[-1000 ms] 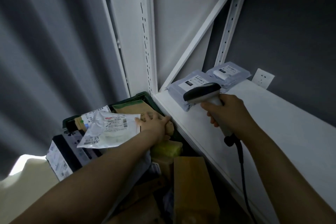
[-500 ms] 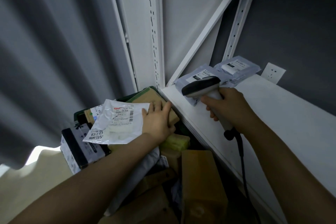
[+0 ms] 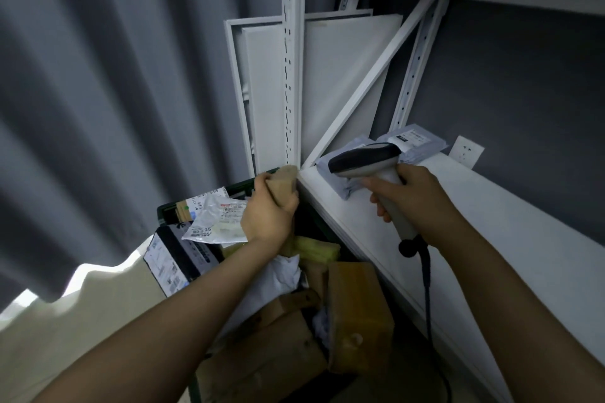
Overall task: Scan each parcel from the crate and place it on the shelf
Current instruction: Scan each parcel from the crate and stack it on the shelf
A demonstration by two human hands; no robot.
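Status: early. Two grey parcels lie at the far left end of the shelf, the only ones placed. The left grip is curled round a brown parcel at the far right corner of the crate, just beside the shelf edge. Judged not yet scanned. The right grip clasps the scanner above the shelf. Many parcels are left in the crate.
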